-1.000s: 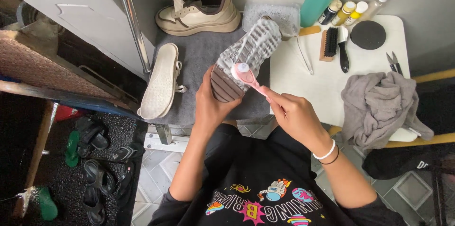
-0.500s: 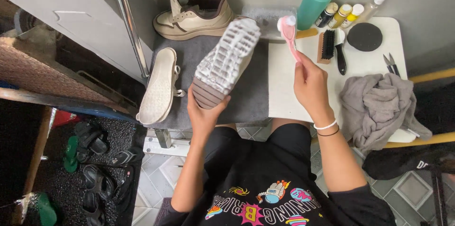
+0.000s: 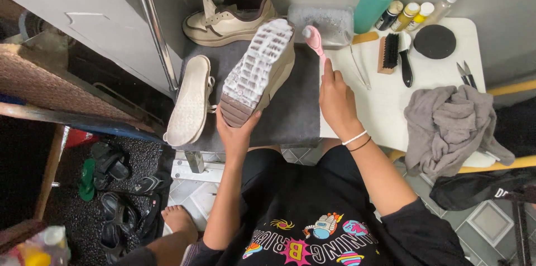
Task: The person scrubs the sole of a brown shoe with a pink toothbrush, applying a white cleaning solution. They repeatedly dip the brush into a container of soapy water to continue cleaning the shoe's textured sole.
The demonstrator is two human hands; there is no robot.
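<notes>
- Shoe [image 3: 258,70]: your left hand [image 3: 237,132] is gripping its heel, tilting the soapy sole up over the grey mat [image 3: 296,115].
- Your right hand [image 3: 336,100] is clasping the pink brush [image 3: 314,40], dipping it toward the water tub [image 3: 329,22].

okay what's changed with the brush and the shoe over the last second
The right hand lifted the pink brush off the sole and carried it over to the clear tub. The left hand keeps its grip on the foamy shoe. The rest stayed put.

one head-worn view looks steeply down, fairly near, over the table [image 3: 435,84] and lap.
</notes>
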